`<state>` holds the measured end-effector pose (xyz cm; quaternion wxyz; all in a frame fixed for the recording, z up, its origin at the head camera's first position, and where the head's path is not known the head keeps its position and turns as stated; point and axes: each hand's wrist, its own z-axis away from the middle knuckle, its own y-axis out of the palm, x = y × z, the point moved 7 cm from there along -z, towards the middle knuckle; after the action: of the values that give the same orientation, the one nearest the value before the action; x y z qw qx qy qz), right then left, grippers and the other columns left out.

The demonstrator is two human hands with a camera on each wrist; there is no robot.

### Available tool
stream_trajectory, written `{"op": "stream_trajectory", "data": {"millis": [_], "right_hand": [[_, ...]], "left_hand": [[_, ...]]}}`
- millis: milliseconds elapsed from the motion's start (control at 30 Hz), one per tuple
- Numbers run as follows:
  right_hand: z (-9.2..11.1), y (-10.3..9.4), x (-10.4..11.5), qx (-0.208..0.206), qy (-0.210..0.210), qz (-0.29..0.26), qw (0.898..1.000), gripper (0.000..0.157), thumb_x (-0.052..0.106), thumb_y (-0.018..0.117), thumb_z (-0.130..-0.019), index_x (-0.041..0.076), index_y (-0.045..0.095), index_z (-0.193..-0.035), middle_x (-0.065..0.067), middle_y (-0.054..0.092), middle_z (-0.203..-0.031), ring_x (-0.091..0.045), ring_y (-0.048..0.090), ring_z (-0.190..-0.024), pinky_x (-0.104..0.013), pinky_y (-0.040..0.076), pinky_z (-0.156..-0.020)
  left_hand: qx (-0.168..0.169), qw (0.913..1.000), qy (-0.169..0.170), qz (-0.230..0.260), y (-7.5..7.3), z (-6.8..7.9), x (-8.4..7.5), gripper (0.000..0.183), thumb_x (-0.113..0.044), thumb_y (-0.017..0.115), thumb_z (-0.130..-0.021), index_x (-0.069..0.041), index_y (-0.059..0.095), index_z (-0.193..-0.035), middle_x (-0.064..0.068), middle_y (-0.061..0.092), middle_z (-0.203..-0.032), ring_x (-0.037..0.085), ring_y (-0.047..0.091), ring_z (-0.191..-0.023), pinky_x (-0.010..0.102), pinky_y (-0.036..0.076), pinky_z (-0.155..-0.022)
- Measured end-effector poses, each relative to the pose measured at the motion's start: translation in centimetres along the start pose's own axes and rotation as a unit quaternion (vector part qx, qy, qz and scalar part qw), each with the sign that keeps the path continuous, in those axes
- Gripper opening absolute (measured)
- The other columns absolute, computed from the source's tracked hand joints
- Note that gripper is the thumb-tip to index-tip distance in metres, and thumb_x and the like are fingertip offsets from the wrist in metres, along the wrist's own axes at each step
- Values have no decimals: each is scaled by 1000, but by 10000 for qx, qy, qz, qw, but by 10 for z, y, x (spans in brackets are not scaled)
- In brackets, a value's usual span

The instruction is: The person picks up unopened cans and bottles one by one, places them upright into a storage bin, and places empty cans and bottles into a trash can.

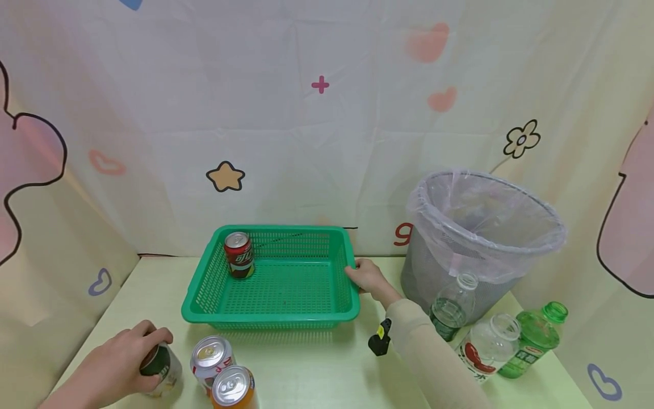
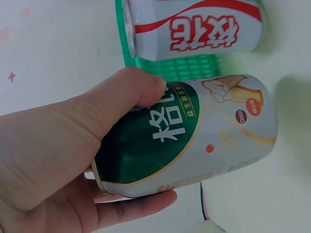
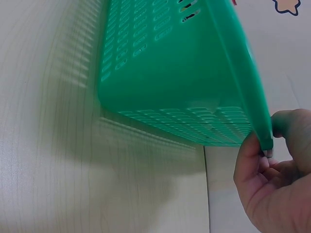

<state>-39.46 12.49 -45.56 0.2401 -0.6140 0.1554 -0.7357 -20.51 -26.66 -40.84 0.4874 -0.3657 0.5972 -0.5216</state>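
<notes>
My left hand [image 1: 125,360] grips a green and white drink can [image 2: 194,131] near its top, thumb on one side and fingers on the other. The can stands at the front left of the table. Beside it are a white can with red lettering [image 1: 211,359] and an orange can [image 1: 234,389]. My right hand [image 1: 370,278] pinches the right rim of a green plastic basket [image 1: 286,318], thumb over the edge and fingers curled beneath, as the right wrist view shows. Inside the basket, a dark red can [image 1: 239,255] stands upright in the back left corner.
A mesh bin [image 1: 429,272] with a clear plastic liner stands at the back right. In front of it are a clear bottle [image 1: 452,309], a clear jar with a red-printed label [image 1: 487,349] and a green bottle [image 1: 536,341]. A patterned curtain [image 1: 306,142] hangs behind the table.
</notes>
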Motion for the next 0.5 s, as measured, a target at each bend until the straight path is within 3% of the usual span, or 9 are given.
{"op": "stream_trajectory", "data": {"millis": [300,500], "right_hand": [[1,0,1,20,32,-4,10000,28,20,50,-92,-1,57,-108,-12,62,-93,-16,62,-73,-31,55,-60],[0,0,0,30,29,-47,10000,28,20,49,-92,-1,57,-109,-12,62,-95,-17,63,-75,-32,55,-62]], "left_hand": [[-686,9958,480,-359,-26,-4,-6,45,-24,81,-56,-23,59,-95,-6,51,-85,8,50,-68,21,43,-52],[-831,9926,730,-499,-40,-11,-7,44,-22,81,-56,-22,59,-94,-5,51,-84,8,49,-67,23,43,-52]]}}
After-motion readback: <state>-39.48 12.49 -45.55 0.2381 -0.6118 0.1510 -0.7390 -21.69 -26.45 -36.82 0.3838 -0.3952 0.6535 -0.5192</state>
